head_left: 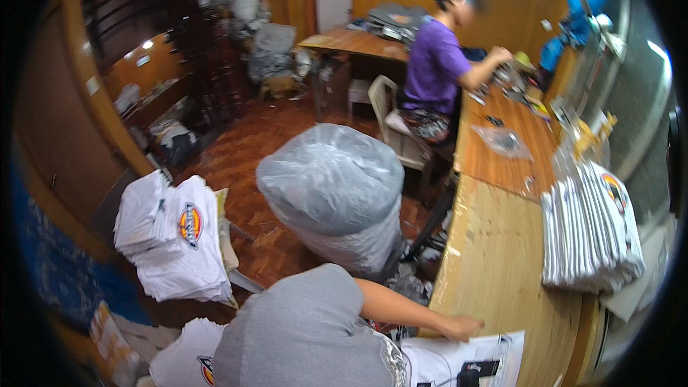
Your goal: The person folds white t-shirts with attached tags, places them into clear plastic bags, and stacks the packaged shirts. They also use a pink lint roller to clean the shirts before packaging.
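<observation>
Nearest me, at the lower edge, a flat white piece with black markings, cloth or packaging I can't say, lies on the near end of the worktop, squarely within the worker's reach. The bare left hand sits at its far edge, fingers curled, perhaps steadying it; whether they pinch it or merely rest there I cannot tell. The right hand is out of sight. A loose grey cloth sleeve bulks out on the near side, the elbow bent. Beyond, on the right of the long pale wooden table, a row of folded white printed shirts stands on edge, probably pressed together so the folds stay neat. Over on the left, a flat pile of white shirts with an oval print keeps off the floor. Between them bulges a big grey plastic sack, likely set there to be handy from the table. Farther off, a seated co-worker in a purple shirt has hands raised over the table's far end, near a crumpled clear plastic bag.
</observation>
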Demonstrator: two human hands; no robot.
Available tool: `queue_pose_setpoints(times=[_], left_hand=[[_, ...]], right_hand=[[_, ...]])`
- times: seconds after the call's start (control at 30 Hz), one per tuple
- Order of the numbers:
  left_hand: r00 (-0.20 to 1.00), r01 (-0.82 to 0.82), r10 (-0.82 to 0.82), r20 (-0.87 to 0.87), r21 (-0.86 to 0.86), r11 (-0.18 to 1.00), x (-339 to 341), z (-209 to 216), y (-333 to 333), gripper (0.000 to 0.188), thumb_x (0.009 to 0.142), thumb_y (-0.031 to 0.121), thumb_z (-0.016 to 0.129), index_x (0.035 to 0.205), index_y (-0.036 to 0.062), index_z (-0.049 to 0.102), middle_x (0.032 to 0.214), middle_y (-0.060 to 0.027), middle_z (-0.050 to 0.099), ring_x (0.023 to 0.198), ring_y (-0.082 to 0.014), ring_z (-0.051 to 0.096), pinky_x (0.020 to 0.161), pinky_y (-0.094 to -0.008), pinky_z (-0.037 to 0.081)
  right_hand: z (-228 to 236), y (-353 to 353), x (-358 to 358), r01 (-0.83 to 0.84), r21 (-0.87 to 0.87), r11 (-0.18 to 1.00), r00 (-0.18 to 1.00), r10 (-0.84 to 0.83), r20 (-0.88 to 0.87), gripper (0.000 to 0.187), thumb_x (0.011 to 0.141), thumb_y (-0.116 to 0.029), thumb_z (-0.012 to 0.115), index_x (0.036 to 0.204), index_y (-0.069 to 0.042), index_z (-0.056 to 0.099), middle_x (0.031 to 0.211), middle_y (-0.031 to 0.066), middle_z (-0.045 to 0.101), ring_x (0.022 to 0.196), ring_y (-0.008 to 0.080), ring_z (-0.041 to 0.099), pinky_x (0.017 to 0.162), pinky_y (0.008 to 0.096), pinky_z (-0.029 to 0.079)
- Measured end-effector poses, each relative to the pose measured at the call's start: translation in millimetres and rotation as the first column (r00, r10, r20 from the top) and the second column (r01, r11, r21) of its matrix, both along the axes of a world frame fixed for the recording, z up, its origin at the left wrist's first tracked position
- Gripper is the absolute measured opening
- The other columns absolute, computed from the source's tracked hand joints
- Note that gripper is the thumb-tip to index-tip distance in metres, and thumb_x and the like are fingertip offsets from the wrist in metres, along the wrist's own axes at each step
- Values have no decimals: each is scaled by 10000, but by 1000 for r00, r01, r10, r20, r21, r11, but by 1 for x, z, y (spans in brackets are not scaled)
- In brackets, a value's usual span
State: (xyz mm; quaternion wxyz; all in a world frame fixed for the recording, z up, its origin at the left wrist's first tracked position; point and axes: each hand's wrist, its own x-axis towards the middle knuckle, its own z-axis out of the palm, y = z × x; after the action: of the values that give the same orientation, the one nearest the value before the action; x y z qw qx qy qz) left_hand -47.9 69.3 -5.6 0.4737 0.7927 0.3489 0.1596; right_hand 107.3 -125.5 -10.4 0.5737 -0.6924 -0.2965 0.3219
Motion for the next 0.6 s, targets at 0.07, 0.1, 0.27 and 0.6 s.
queue_pose_setpoints(times=[0.07,0.1,0.27,0.6], left_hand=[[970,26,-21,-244,20,999,-32,41,-9,660,640,118,644,1198,45,299,923,-227,534,881,-342,526,748,-399,417],[942,99,-115,-316,-68,993,-36,38,-6,676,626,118,660,1193,33,302,918,-226,538,897,-338,527,759,-395,416],[893,133,-155,-422,-83,988,-44,30,-1,689,571,130,723,1127,56,323,867,-236,555,809,-363,555,685,-391,453],[958,92,-135,-252,-175,980,-42,37,11,591,681,50,651,1172,67,322,496,-54,510,430,-126,492,409,-245,394]], right_hand=[[-6,-28,5,102,-4,995,995,-102,-11,892,534,172,578,1293,-104,198,1242,122,275,907,225,478,751,317,433],[-10,-48,9,168,-13,986,986,-168,-16,904,527,177,577,1295,-106,193,1252,120,265,907,224,478,748,317,436],[12,-103,2,266,-121,956,961,-273,-44,920,522,184,579,1302,-99,182,1277,87,264,868,198,471,706,283,441],[38,-95,147,686,-14,727,522,-479,706,123,722,-122,605,722,-5,565,637,98,571,577,192,530,562,295,422]])
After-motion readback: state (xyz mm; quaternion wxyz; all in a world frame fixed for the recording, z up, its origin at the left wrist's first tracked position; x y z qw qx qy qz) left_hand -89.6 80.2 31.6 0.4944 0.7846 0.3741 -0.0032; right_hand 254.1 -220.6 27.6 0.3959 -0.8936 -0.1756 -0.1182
